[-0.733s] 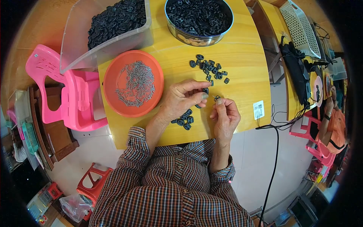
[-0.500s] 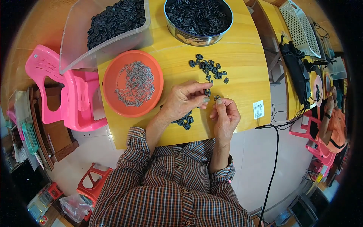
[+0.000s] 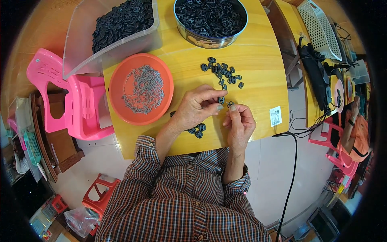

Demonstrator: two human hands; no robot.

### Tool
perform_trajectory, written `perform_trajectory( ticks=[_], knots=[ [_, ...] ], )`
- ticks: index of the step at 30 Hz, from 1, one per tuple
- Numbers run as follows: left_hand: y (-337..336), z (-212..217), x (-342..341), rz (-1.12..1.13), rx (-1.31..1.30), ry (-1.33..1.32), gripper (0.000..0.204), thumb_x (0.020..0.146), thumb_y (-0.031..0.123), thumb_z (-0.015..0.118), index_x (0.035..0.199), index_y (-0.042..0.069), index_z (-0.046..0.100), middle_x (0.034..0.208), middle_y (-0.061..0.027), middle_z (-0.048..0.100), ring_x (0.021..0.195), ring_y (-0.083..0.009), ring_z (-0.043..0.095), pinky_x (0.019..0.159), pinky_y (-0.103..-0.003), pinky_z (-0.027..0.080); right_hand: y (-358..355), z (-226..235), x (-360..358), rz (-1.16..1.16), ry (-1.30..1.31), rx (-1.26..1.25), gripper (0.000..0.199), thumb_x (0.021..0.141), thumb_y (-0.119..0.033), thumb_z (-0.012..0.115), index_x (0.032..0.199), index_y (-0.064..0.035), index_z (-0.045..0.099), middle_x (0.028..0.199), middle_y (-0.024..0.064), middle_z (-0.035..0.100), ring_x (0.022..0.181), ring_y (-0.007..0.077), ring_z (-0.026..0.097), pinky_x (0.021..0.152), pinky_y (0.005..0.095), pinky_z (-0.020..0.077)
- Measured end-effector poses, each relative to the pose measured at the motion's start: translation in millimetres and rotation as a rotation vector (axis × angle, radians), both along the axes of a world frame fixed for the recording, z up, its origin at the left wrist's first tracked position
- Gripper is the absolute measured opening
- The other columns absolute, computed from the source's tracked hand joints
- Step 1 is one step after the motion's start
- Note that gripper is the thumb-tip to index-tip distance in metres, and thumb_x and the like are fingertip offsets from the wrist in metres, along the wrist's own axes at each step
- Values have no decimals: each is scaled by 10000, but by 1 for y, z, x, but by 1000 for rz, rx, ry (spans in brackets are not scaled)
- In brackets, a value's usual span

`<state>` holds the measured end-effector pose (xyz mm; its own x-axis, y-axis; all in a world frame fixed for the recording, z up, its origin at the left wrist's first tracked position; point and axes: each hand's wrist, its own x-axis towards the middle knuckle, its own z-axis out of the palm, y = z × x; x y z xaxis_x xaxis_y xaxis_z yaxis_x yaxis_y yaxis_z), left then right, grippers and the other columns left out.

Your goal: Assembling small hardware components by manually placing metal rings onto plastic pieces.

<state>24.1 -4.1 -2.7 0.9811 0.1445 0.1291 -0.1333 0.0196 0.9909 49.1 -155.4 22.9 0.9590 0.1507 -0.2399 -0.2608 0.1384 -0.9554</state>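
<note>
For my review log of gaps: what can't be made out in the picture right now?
All in the head view:
Exact shape of the small piece in the right hand: tiny, partly covered by the fingers.
Number of black pieces nearest the person: left hand hides some.
Far sides of the clear bin and round tin: cut off by the upper edge.
Metal pins: too small to count.

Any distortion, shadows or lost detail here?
Head view: fisheye distortion bows the right edge of the yellow table, and the frame's corners are black; head view: a soft shadow lies on the table between the left hand and right hand; head view: the black pieces they hold are too small for fine detail.
</note>
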Motion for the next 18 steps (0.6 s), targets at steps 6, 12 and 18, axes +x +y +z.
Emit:
perform_trajectory(
  ticks=[6, 12, 18],
  knots=[
    [2, 5, 0, -21, -14, 3, 424, 762, -113, 628, 1142, 74, 644, 834, -2, 534, 710, -58, 541, 598, -188, 473, -1, 0, 0, 14, 16, -28, 107, 905, -107, 590, 876, -3, 588, 713, 27, 580, 514, 57, 467, 493, 180, 384],
    [2, 5, 1, -27, 31, -24, 443, 745, -99, 649, 1148, 83, 645, 815, 6, 534, 691, -51, 514, 579, -189, 440, 0, 0, 0, 7, 0, -28, 129, 900, -135, 610, 854, -18, 579, 668, -4, 553, 508, 45, 485, 473, 180, 399],
    [2, 0, 1, -46, 1, -13, 434, 750, -102, 644, 1146, 76, 643, 824, -4, 541, 694, -58, 524, 592, -193, 452, 0, 0, 0, 23, 0, -20, 101, 902, -102, 591, 864, -8, 584, 704, 23, 573, 513, 56, 465, 490, 184, 379]
  ],
)
